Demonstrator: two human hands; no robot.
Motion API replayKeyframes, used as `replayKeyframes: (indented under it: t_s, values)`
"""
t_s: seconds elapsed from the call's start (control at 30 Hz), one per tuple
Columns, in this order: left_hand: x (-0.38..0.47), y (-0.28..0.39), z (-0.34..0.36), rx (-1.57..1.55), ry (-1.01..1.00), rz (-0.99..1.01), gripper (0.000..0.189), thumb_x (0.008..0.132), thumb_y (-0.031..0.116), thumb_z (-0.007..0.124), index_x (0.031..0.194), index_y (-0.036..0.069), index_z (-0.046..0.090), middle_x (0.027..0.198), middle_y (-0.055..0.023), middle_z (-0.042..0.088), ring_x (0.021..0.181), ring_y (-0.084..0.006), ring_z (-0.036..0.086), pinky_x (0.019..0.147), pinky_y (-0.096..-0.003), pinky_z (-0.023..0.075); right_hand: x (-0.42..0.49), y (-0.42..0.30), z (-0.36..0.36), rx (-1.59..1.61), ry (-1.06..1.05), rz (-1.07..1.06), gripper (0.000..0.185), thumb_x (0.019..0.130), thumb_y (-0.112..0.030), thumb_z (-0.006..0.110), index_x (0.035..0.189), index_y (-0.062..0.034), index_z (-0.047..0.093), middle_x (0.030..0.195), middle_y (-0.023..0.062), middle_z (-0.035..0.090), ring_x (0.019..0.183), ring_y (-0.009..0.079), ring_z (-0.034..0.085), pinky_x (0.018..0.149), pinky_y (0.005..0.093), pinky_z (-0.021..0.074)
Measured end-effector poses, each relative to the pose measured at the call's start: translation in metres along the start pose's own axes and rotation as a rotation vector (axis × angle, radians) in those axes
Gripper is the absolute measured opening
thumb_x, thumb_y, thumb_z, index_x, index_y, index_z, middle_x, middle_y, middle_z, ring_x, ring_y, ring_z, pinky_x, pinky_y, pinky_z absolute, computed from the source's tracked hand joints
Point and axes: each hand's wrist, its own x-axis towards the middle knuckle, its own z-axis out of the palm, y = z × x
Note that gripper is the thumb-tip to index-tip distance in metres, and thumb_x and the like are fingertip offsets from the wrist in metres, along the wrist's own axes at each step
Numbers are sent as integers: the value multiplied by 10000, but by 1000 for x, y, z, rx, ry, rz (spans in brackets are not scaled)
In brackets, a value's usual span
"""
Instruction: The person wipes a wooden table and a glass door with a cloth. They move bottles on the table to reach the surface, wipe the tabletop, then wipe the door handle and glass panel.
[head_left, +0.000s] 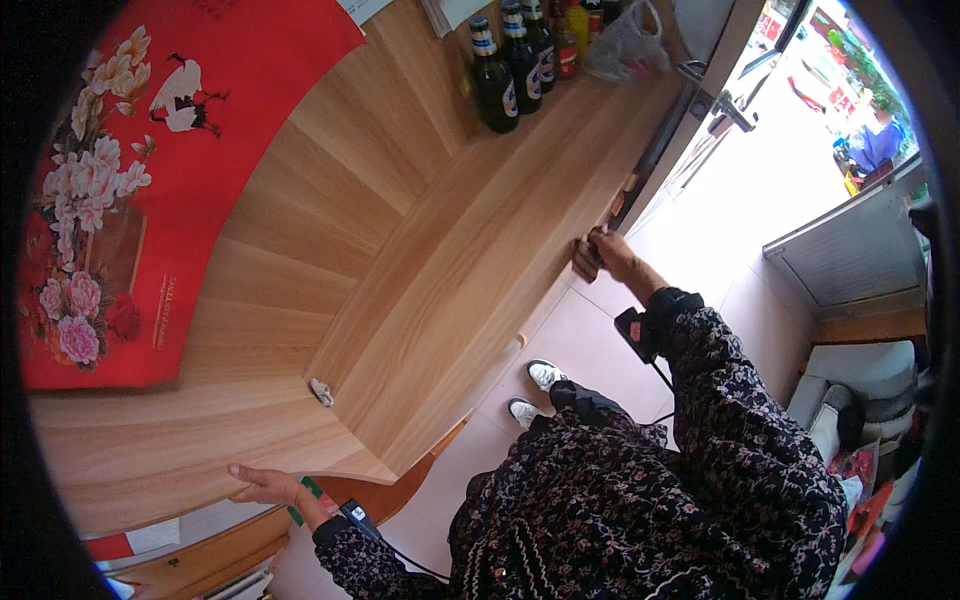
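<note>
My right hand (613, 253) grips a brown folded item, apparently a cloth (586, 264), against the front edge of a wood-grain shelf (480, 247). Motion blurs that hand a little. On the left, my left hand (271, 487) clasps the edge of the wood-grain side panel (187, 450), with its thumb on the upper face and its other fingers partly hidden. A small crumpled whitish item (321, 392) lies in the corner where shelf, back and side panel meet.
Dark green beer bottles (495, 82), other bottles (574, 37) and a clear plastic bag (630, 49) stand at the shelf's far end. A red floral poster (150, 187) hangs on the back. Right of the shelf is an open door with a handle (735, 112). A grey padded seat (862, 375) stands at right.
</note>
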Motion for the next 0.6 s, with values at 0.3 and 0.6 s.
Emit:
replayKeyframes:
  t_s: [0.3,0.6]
  values:
    - [7,-16,1,60,45,22,629,891,372,453,1160,-144,215,1065,-376,429,939,-393,527,726,-405,484,55,-47,-61,-253,396,-302,123,810,-4,348,779,-87,433,479,103,392,365,231,364,331,363,286]
    - [13,-27,-4,165,5,9,708,897,348,447,1238,-155,85,1139,-364,383,975,-360,509,754,-375,482,83,-35,-93,-267,539,-263,218,893,-240,329,861,-109,501,806,67,501,676,196,451,571,375,351]
